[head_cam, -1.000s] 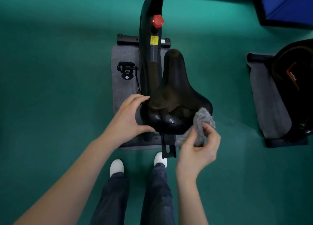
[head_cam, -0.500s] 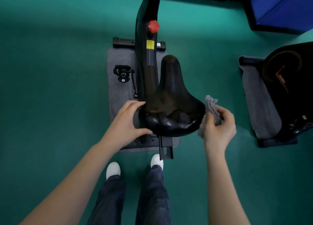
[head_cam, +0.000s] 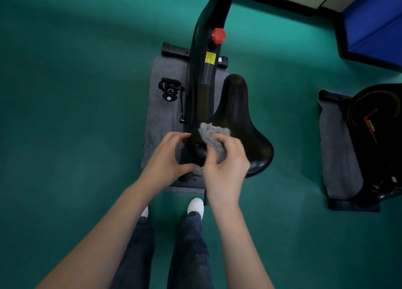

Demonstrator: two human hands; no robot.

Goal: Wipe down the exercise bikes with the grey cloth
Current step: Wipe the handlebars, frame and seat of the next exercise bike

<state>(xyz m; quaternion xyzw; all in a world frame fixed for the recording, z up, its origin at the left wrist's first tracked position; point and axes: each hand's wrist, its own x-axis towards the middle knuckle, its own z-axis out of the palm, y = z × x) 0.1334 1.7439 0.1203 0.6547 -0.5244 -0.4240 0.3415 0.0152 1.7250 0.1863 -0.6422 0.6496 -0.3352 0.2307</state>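
Observation:
A black exercise bike stands below me, its wide saddle pointing away and its frame carrying a red knob. My right hand holds the bunched grey cloth against the saddle's rear left part. My left hand grips the saddle's rear left edge, fingers curled around it. The two hands almost touch.
The bike rests on a grey mat on green floor, a pedal to its left. A second black bike on its own mat stands at the right. A blue pad lies at the far right. My white shoes are just behind the bike.
My right hand has carried the cloth from the saddle's right side across to its rear left part, beside my left hand. The left hand has kept its grip.

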